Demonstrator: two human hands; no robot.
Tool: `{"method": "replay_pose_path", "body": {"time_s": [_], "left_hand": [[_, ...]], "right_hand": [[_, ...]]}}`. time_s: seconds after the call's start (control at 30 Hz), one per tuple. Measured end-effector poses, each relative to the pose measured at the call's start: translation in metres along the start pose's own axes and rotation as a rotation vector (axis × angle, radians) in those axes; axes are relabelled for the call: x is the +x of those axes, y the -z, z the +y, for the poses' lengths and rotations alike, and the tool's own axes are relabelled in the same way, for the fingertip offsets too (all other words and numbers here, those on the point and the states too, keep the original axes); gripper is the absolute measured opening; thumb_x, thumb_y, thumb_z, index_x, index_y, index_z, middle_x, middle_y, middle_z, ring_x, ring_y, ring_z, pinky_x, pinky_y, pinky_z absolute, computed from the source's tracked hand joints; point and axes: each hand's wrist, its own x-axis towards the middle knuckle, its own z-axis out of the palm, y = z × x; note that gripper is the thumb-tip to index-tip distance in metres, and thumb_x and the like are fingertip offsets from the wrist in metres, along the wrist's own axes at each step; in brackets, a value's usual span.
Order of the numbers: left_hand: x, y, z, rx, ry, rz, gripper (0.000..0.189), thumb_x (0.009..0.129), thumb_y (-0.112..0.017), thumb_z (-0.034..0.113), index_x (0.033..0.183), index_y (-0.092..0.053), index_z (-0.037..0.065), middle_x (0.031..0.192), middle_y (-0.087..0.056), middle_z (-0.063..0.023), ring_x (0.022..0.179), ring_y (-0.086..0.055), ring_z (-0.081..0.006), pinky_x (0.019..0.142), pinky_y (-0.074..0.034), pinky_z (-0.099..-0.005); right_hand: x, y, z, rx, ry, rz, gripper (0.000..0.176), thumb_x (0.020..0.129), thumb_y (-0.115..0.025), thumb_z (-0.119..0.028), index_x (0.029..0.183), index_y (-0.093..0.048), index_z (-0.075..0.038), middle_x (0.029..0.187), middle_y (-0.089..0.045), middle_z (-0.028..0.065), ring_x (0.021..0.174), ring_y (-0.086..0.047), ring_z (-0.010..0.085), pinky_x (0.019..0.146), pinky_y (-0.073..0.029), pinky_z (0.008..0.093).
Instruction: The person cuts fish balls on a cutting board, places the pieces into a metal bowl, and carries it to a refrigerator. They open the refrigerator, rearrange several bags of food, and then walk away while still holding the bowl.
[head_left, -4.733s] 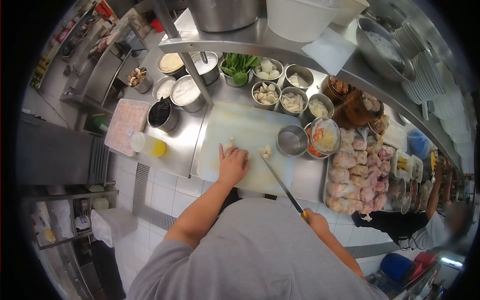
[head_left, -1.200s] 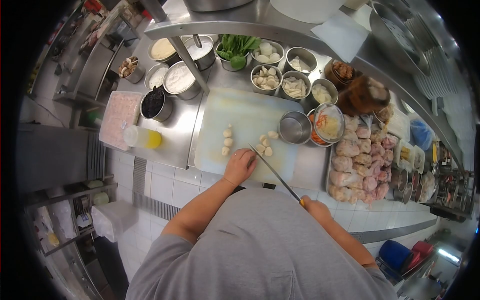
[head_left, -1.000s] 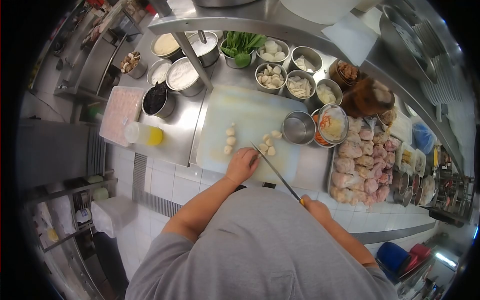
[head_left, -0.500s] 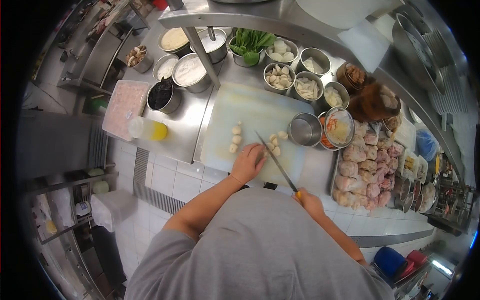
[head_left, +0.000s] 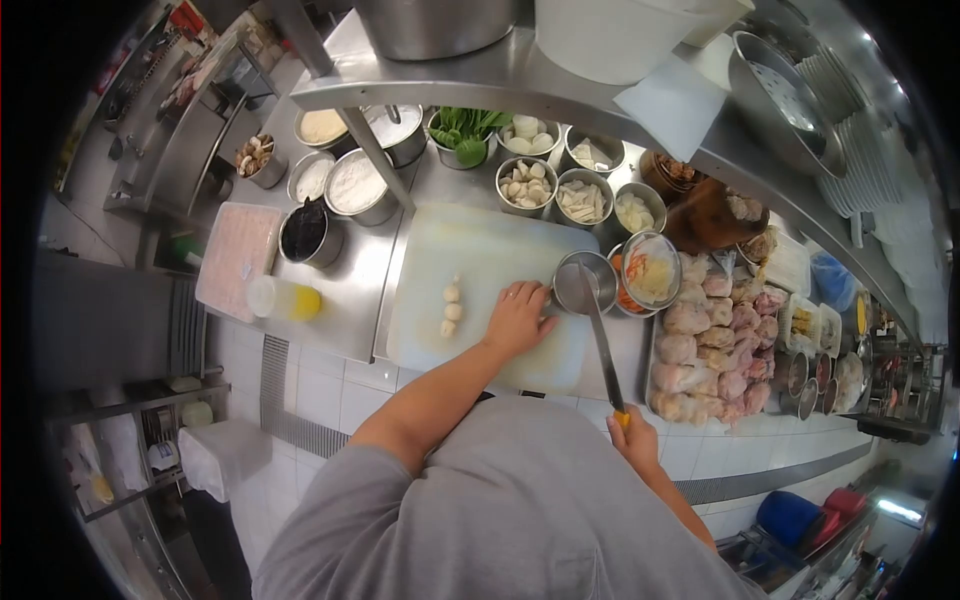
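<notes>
In my right hand (head_left: 636, 440) is a long kitchen knife (head_left: 603, 355), held by its yellow handle. Its blade reaches up over the steel bowl (head_left: 572, 288) at the board's right edge. My left hand (head_left: 518, 318) lies on the white cutting board (head_left: 480, 240) with fingers stretched out toward that bowl and the thumb apart. Whatever may be under the palm is hidden. Left of this hand, a short row of small whitish round pieces, perhaps button mushrooms (head_left: 452, 308), stands on the board.
Behind the board are steel pots of sliced pale food (head_left: 582, 202) and leafy greens (head_left: 465, 130). A tray of raw meat (head_left: 700, 350) is at right. A yellow-filled bottle (head_left: 285, 299) and a pot of dark food (head_left: 305, 235) stand left. A steel shelf (head_left: 450, 72) crosses above.
My left hand has moved right across the board toward the bowl. The cut pieces there no longer show on the board. The knife tip has swung from the board to over the bowl.
</notes>
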Motion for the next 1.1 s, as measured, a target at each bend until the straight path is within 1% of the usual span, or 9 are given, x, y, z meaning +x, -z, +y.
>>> {"method": "replay_pose_path", "body": {"time_s": [0.13, 0.37, 0.53, 0.7, 0.77, 0.8, 0.87, 0.97, 1.1], "left_hand": [[0.009, -0.001, 0.000, 0.082, -0.040, 0.000, 0.031, 0.085, -0.074, 0.022, 0.112, -0.065, 0.009, 0.116, -0.061, -0.0108, 0.115, -0.057, -0.0308, 0.095, -0.048, -0.0475], [0.002, 0.001, -0.023, 0.177, -0.223, -0.109, 0.016, 0.084, -0.073, 0.017, 0.096, -0.066, 0.010, 0.104, -0.063, -0.0104, 0.100, -0.063, -0.0320, 0.077, -0.054, -0.0464], [0.049, 0.030, -0.011, -0.100, 0.146, 0.223, 0.011, 0.090, -0.071, 0.016, 0.093, -0.064, 0.008, 0.098, -0.063, -0.0138, 0.089, -0.065, -0.0375, 0.074, -0.056, -0.0497], [0.158, 0.048, -0.043, 0.017, 0.069, 0.385, 0.015, 0.092, -0.071, 0.018, 0.097, -0.062, 0.007, 0.101, -0.062, -0.0130, 0.092, -0.065, -0.0371, 0.076, -0.055, -0.0505], [0.184, 0.045, -0.066, 0.022, -0.013, 0.414, 0.023, 0.094, -0.070, 0.018, 0.114, -0.063, 0.008, 0.124, -0.063, -0.0160, 0.116, -0.062, -0.0375, 0.094, -0.052, -0.0523], [0.184, 0.039, -0.071, 0.020, -0.018, 0.417, 0.023, 0.094, -0.070, 0.018, 0.114, -0.063, 0.008, 0.124, -0.063, -0.0160, 0.116, -0.062, -0.0375, 0.094, -0.052, -0.0523], [0.178, 0.027, -0.079, 0.379, -0.016, 0.310, 0.043, 0.098, -0.066, 0.019, 0.139, -0.056, 0.010, 0.151, -0.050, -0.0193, 0.143, -0.046, -0.0379, 0.114, -0.040, -0.0566], [0.176, 0.021, -0.095, 0.336, -0.004, 0.167, 0.056, 0.102, -0.063, 0.022, 0.154, -0.045, 0.012, 0.165, -0.036, -0.0199, 0.153, -0.033, -0.0386, 0.122, -0.028, -0.0604], [0.141, 0.070, -0.085, 0.060, 0.027, 0.330, 0.053, 0.103, -0.061, 0.023, 0.153, -0.047, 0.011, 0.163, -0.039, -0.0199, 0.149, -0.038, -0.0397, 0.120, -0.033, -0.0563]], "right_hand": [[-0.004, -0.007, 0.007, 0.030, 0.002, 0.043, 0.039, 0.100, -0.068, -0.035, 0.125, -0.062, -0.006, 0.084, -0.071, 0.0211, 0.076, -0.071, 0.0432, 0.066, -0.056, 0.0467], [0.006, 0.000, -0.003, 0.072, 0.004, 0.052, 0.036, 0.100, -0.068, -0.033, 0.122, -0.062, -0.005, 0.080, -0.069, 0.0211, 0.073, -0.071, 0.0418, 0.064, -0.055, 0.0462], [0.011, 0.003, -0.009, 0.052, 0.025, 0.090, 0.036, 0.101, -0.067, -0.033, 0.121, -0.062, -0.003, 0.080, -0.069, 0.0225, 0.073, -0.070, 0.0430, 0.065, -0.054, 0.0465], [0.012, 0.002, -0.014, 0.089, -0.052, 0.076, 0.040, 0.100, -0.067, -0.036, 0.124, -0.062, -0.004, 0.085, -0.072, 0.0223, 0.077, -0.071, 0.0438, 0.069, -0.057, 0.0462], [0.008, 0.000, -0.017, 0.079, -0.038, 0.109, 0.038, 0.101, -0.067, -0.035, 0.122, -0.062, -0.004, 0.082, -0.070, 0.0226, 0.076, -0.071, 0.0437, 0.067, -0.056, 0.0465], [0.008, 0.000, -0.018, 0.071, -0.022, 0.138, 0.036, 0.102, -0.066, -0.034, 0.120, -0.061, -0.003, 0.079, -0.069, 0.0229, 0.074, -0.071, 0.0436, 0.066, -0.055, 0.0468], [0.003, -0.007, -0.015, 0.086, -0.033, 0.145, 0.036, 0.101, -0.067, -0.034, 0.120, -0.061, -0.003, 0.078, -0.069, 0.0225, 0.073, -0.070, 0.0431, 0.065, -0.054, 0.0463], [-0.005, -0.013, -0.008, 0.107, -0.057, 0.155, 0.035, 0.101, -0.068, -0.033, 0.120, -0.061, -0.004, 0.077, -0.069, 0.0215, 0.071, -0.071, 0.0421, 0.064, -0.054, 0.0451], [-0.012, -0.013, -0.004, 0.123, -0.083, 0.138, 0.034, 0.100, -0.070, -0.032, 0.118, -0.062, -0.004, 0.077, -0.069, 0.0201, 0.070, -0.071, 0.0405, 0.063, -0.054, 0.0437]]}}
